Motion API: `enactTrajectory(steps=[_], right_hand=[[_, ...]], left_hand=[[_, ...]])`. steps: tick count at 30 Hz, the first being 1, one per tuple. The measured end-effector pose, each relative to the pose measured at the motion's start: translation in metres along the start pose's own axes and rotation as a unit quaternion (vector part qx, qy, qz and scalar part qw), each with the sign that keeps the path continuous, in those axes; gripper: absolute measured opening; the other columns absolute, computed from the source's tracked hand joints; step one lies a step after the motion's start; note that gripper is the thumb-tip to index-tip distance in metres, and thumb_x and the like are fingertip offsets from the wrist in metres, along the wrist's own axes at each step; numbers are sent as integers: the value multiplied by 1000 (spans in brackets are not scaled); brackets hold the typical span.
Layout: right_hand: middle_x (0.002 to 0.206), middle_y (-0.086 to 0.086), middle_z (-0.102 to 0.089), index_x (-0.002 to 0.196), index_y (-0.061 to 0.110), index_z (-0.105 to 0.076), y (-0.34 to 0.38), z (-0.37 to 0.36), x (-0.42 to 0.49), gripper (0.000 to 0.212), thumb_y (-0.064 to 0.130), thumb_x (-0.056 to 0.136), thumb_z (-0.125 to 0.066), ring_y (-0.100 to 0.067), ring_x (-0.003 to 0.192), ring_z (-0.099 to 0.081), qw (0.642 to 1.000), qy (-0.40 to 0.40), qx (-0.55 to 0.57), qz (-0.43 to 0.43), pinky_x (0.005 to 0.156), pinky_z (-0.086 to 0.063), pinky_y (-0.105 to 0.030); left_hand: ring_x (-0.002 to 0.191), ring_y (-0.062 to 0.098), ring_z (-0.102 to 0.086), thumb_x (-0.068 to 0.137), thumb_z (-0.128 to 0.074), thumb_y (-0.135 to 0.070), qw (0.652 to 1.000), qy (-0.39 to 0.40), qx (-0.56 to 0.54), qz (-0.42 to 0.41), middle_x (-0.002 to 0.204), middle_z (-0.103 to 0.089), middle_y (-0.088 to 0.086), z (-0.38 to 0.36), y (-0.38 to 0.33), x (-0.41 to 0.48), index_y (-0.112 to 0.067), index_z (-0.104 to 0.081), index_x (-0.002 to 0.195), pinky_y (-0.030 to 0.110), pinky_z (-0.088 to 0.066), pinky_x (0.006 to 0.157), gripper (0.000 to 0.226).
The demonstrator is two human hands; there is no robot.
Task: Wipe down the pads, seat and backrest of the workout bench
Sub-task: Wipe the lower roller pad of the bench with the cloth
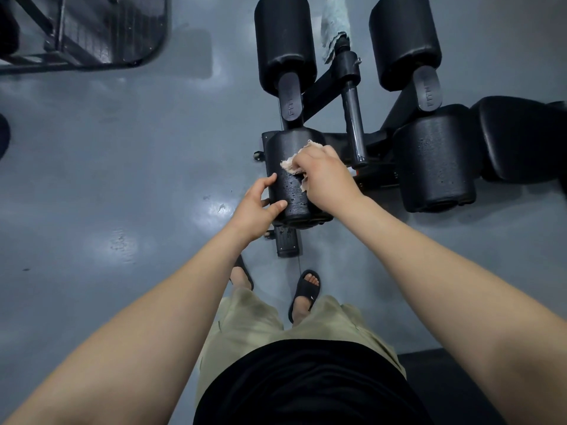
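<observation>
Pad (283, 154), the near-left roller of the workout bench, stands just ahead of the person's feet. Its long axis runs straight away from them and its end cap faces back. The left hand (259, 207) has its grip curled round the pad's near left flank, thumb on top, and looks to be steadying it. The right hand (326, 176) has its grip bunched tight on a pale cloth (291, 165), which it presses to the pad's upper side about halfway along.

Droplets bead the surface between the cloth and the near end, toward the left hand. The stroke therefore probably needs to pull back along the axis, and the right hand is nearer to do it.

To the right stands a second pad (435, 161), apart from both hands, with the seat (521, 139) beyond it. Farther off are two upper pads (285, 41) and a blue towel (334, 26) draped between them.
</observation>
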State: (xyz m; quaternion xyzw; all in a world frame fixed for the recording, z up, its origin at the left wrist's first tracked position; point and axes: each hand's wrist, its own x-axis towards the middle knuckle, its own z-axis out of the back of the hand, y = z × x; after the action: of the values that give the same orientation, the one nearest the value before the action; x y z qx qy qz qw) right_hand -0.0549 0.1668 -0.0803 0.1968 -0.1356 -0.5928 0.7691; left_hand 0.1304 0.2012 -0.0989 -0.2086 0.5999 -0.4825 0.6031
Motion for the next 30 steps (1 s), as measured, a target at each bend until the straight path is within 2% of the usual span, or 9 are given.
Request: enactTrajectory(steps=[4, 7, 11, 13, 14, 17, 20, 24, 30], right_hand=[[113, -6, -65, 102, 9, -66, 0, -1, -18, 34, -9, 74, -65, -36, 115, -50, 1000, -8, 15, 23, 99, -31, -26], [113, -6, -65, 102, 10, -66, -2, -3, -27, 35, -9, 72, -67, -36, 113, -51, 999, 4, 19, 31, 98, -27, -22], [111, -3, -64, 101, 13, -66, -8, -8, -39, 35, -7, 72, -68, -35, 112, -52, 998, 8, 26, 49, 108, -31, -28], [109, -2, -63, 101, 14, -65, -11, -12, -44, 35, -6, 72, -68, -35, 110, -53, 998, 9, 24, 62, 113, -34, -33], [108, -2, -63, 101, 14, -65, -12, -14, -47, 35, -6, 73, -66, -36, 108, -54, 997, 10, 23, 70, 113, -36, -37], [106, -2, -60, 101, 15, -63, -14, -18, -57, 33, -3, 74, -60, -37, 102, -55, 995, 4, 28, 91, 105, -42, -45], [106, 1, -58, 100, 17, -62, -18, -21, -67, 29, -2, 77, -63, -33, 92, -51, 995, -14, 41, 90, 97, -45, -44], [106, 0, -58, 102, 16, -64, -20, -25, -77, 22, 5, 83, -68, -28, 89, -45, 994, -18, 53, 92, 104, -42, -42], [102, -3, -56, 95, 15, -64, -24, -16, -107, 17, 7, 83, -56, -23, 82, -37, 995, 28, 55, 77, 73, -50, -43]], left_hand=[[101, 31, -63, 98, -62, -9, 1000, -11, -19, 10, 148, -50, 3, -5, 0, -1, -27, -39, 150, 8, -50, 65, 60], [99, 16, -49, 99, -60, -7, 1000, -9, -25, 13, 143, -55, 8, -7, 1, -3, -26, -38, 151, 8, -49, 63, 59], [94, 18, -50, 101, -57, -8, 1000, -8, -14, 20, 128, -64, 17, -9, 2, -6, -30, -37, 150, 28, -50, 89, 58], [68, 23, -56, 101, -57, -9, 1000, -14, -4, 24, 110, -69, 6, -10, 3, -6, -30, -37, 152, 29, -55, 84, 58], [55, 12, -57, 101, -57, -10, 1000, -16, 2, 24, 106, -69, -5, -10, 4, -5, -30, -36, 152, 23, -57, 75, 59], [63, -2, -63, 101, -59, -14, 999, -21, 7, 31, 104, -66, -24, -10, 4, -5, -33, -36, 152, 20, -48, 70, 59], [65, 0, -63, 100, -60, -15, 999, -25, 9, 36, 102, -67, -23, -13, 2, -6, -34, -38, 151, 21, -50, 70, 58], [77, 3, -68, 100, -59, -14, 999, -29, 11, 34, 111, -62, -31, -15, 1, -7, -36, -37, 151, 26, -51, 78, 59], [92, 7, -71, 100, -59, -16, 999, -25, 22, 33, 118, -50, -41, -16, 0, -7, -38, -38, 150, 46, -55, 97, 59]])
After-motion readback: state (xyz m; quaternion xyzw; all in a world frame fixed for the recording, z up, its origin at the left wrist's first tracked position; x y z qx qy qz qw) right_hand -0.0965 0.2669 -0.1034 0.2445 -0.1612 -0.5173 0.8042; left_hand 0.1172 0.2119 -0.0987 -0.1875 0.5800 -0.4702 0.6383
